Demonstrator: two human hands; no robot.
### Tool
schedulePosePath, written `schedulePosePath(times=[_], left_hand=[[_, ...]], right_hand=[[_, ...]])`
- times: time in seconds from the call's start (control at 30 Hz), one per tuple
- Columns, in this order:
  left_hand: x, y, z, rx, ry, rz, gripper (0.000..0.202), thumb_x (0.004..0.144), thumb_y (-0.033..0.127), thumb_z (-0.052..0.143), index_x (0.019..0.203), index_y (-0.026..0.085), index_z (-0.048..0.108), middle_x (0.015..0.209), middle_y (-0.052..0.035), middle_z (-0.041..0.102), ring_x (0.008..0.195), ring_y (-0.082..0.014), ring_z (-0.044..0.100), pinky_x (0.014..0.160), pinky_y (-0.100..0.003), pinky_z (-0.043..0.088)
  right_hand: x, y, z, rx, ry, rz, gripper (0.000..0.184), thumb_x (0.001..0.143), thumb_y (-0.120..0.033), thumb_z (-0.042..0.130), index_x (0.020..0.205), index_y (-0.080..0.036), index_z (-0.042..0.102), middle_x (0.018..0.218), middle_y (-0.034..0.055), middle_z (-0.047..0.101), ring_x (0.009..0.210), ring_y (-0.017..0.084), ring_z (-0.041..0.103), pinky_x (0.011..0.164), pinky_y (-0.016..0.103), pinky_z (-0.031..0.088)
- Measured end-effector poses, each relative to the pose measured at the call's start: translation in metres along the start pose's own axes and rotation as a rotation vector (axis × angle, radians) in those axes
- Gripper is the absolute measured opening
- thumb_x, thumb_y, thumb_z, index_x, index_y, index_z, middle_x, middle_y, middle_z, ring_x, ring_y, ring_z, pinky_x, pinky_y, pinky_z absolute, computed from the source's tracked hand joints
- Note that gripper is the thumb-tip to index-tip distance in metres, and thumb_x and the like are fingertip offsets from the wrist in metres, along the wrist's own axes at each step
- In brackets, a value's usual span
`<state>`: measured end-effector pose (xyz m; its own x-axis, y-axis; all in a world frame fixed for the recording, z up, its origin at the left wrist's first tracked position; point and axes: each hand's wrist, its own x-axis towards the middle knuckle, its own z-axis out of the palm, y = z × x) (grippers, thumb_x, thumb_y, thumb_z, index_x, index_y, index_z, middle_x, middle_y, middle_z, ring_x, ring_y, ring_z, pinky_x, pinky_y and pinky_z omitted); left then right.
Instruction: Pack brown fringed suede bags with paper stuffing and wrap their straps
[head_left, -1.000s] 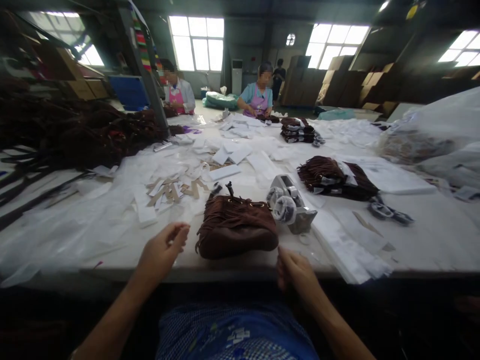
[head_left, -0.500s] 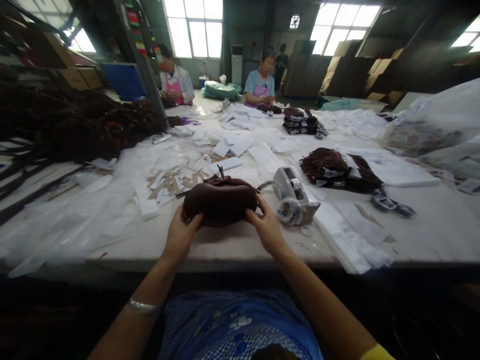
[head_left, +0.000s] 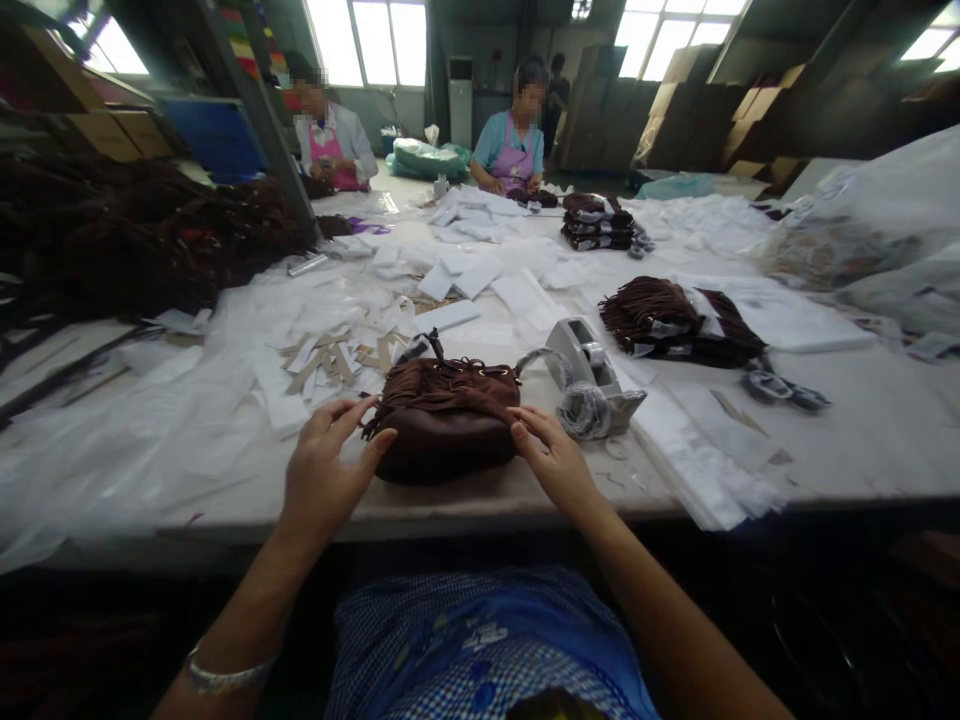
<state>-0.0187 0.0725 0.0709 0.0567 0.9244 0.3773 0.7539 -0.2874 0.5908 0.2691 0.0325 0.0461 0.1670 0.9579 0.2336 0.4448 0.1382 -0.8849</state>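
Steadying the brown fringed suede bag point(head_left: 446, 430) on the white tabletop point(head_left: 465, 502): left hand point(head_left: 322, 478) spread at its fringe, right hand point(head_left: 553, 462) curled on its edge, grip unclear. Lifting needs both sides gripped.

Bag point(head_left: 446, 425): far side and underside hidden, and the strap end behind it is not traceable.
Right hand point(head_left: 555, 462): fingertips at the bag's right edge; pinching or only resting, unreadable.
Left hand point(head_left: 322, 475): palm faces down, unseen.
Forearms point(head_left: 247, 620): cut off by the bottom edge.
Dark heap point(head_left: 127, 250), far left of the bag: cut off by the left edge, single items indistinguishable.
Clear sack point(head_left: 862, 240), far right of the bag: cut off by the right edge, contents blurred through the plastic.
Person point(head_left: 516, 150) beyond the bag: their hands are too small to tell.
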Motion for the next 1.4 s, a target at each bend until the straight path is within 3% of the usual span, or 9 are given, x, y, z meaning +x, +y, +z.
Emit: schedulePosePath(times=[0.13, 0.27, 0.37, 0.63, 0.87, 0.97, 1.1, 1.27, 1.4], left_hand=[[0.042, 0.02, -0.005, 0.031, -0.284, 0.263, 0.059, 0.083, 0.063, 0.059, 0.129, 0.026, 0.063, 0.13, -0.0089, 0.064, 0.121, -0.0298, 0.057, 0.107, -0.043, 0.042], [0.078, 0.029, -0.004, -0.068, -0.675, 0.324, 0.068, 0.072, 0.062, 0.07, 0.129, 0.026, 0.063, 0.128, -0.0078, 0.067, 0.117, -0.0301, 0.061, 0.102, -0.04, 0.045], [0.085, 0.032, 0.001, -0.106, -0.793, 0.332, 0.074, 0.064, 0.057, 0.078, 0.129, 0.026, 0.062, 0.128, -0.007, 0.067, 0.117, -0.0302, 0.061, 0.101, -0.038, 0.045], [0.061, 0.024, 0.02, -0.131, -0.544, 0.419, 0.021, 0.084, 0.04, 0.065, 0.097, 0.023, 0.068, 0.095, -0.0025, 0.07, 0.085, -0.0191, 0.066, 0.077, -0.028, 0.051], [0.066, 0.033, 0.026, -0.107, -0.403, 0.581, 0.044, 0.083, 0.042, 0.069, 0.124, 0.026, 0.061, 0.119, -0.0065, 0.067, 0.11, -0.0236, 0.062, 0.096, -0.034, 0.049], [0.077, 0.037, 0.032, -0.172, -0.499, 0.43, 0.03, 0.083, 0.05, 0.066, 0.085, 0.021, 0.069, 0.083, -0.0022, 0.07, 0.077, -0.0186, 0.065, 0.072, -0.028, 0.051], [0.094, 0.034, 0.042, -0.351, -0.76, -0.026, 0.063, 0.088, 0.069, 0.042, 0.054, 0.018, 0.055, 0.048, 0.0011, 0.053, 0.043, -0.012, 0.046, 0.041, -0.024, 0.034], [0.093, 0.029, 0.034, -0.424, -0.722, -0.028, 0.065, 0.092, 0.068, 0.029, 0.103, 0.022, 0.073, 0.093, -0.0071, 0.075, 0.082, -0.0245, 0.07, 0.066, -0.031, 0.054], [0.066, 0.027, 0.014, -0.212, -0.618, 0.15, 0.084, 0.066, 0.056, 0.077, 0.141, 0.03, 0.05, 0.127, -0.0067, 0.068, 0.111, -0.0322, 0.065, 0.091, -0.039, 0.053]], right_hand=[[0.006, -0.009, 0.003, -0.075, 0.012, -0.089, 0.035, 0.091, -0.048, 0.06, 0.116, -0.026, 0.071, 0.125, 0.0107, 0.06, 0.115, 0.027, 0.058, 0.094, 0.041, 0.052], [0.011, -0.023, 0.004, -0.216, -0.026, -0.23, 0.04, 0.086, -0.045, 0.068, 0.122, -0.028, 0.068, 0.116, 0.0095, 0.067, 0.116, 0.03, 0.057, 0.106, 0.049, 0.041], [0.015, -0.03, 0.004, -0.195, -0.131, -0.237, 0.049, 0.081, -0.046, 0.073, 0.126, -0.029, 0.064, 0.116, 0.0095, 0.068, 0.11, 0.031, 0.06, 0.1, 0.047, 0.045], [0.035, -0.017, 0.011, -0.197, -0.242, -0.366, 0.027, 0.085, -0.031, 0.071, 0.112, -0.027, 0.067, 0.098, 0.0053, 0.065, 0.091, 0.022, 0.062, 0.081, 0.033, 0.049], [0.057, -0.015, 0.013, -0.249, -0.271, -0.516, 0.021, 0.095, -0.036, 0.055, 0.107, -0.026, 0.069, 0.093, 0.0078, 0.067, 0.085, 0.021, 0.059, 0.079, 0.033, 0.047], [0.06, -0.016, 0.016, -0.22, -0.278, -0.428, 0.021, 0.094, -0.042, 0.057, 0.095, -0.024, 0.07, 0.088, 0.0055, 0.067, 0.081, 0.019, 0.059, 0.076, 0.03, 0.044], [0.063, -0.006, 0.027, -0.072, -0.276, -0.278, 0.037, 0.098, -0.044, 0.05, 0.072, -0.021, 0.064, 0.069, -0.0003, 0.061, 0.064, 0.014, 0.054, 0.063, 0.024, 0.039], [0.061, 0.004, 0.029, -0.181, -0.128, -0.175, 0.046, 0.096, -0.046, 0.053, 0.058, -0.02, 0.059, 0.057, -0.0009, 0.056, 0.056, 0.014, 0.05, 0.059, 0.026, 0.034], [0.051, -0.007, 0.017, -0.099, -0.099, -0.213, 0.027, 0.094, -0.042, 0.058, 0.08, -0.023, 0.071, 0.077, 0.0027, 0.069, 0.074, 0.019, 0.062, 0.071, 0.029, 0.043]])
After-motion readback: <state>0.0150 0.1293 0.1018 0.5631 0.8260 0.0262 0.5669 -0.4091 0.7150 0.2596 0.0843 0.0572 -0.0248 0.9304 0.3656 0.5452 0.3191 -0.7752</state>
